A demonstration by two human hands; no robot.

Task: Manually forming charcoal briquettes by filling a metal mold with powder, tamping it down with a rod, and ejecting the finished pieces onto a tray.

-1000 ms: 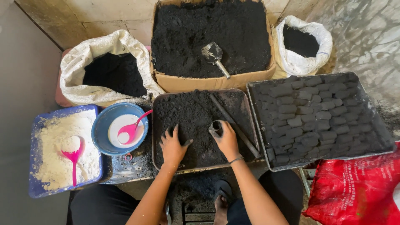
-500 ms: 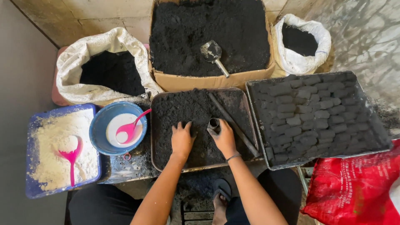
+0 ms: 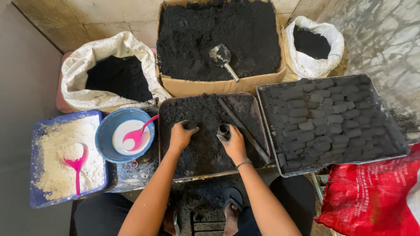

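While both hands work in the shallow dark metal tray of black powder (image 3: 175, 168), the left hand (image 3: 181, 135) presses down into the powder, fingers curled, gripping a clump of it. The right hand (image 3: 232, 143) is closed around a small dark cylindrical metal mould (image 3: 224, 129), held upright on the powder near tray centre. A long dark metal rod (image 3: 243, 129) lies diagonally in the tray, just right of the mould.

Right of that tray, touching it, sits a larger dark tray of black rectangular briquettes (image 3: 328, 118), laid in rows. Behind the middle tray is a brown cardboard box full of black powder (image 3: 197, 87), with a small metal scoop (image 3: 223, 59) stuck in it. A white woven sack of black powder (image 3: 83, 74) stands at back left; a smaller white woven sack (image 3: 332, 41), also holding black material, stands at back right. A round blue plastic bowl of white liquid (image 3: 105, 135) with a pink plastic spoon (image 3: 138, 133) sits just left of the middle tray. Further left, a blue rectangular tray of white flour-like powder (image 3: 39, 126) holds a second pink spoon (image 3: 78, 168). A red plastic bag (image 3: 372, 196) lies at bottom right; its markings are too cut off to tell. Feet in dark sandals (image 3: 232, 199) show below the surface.
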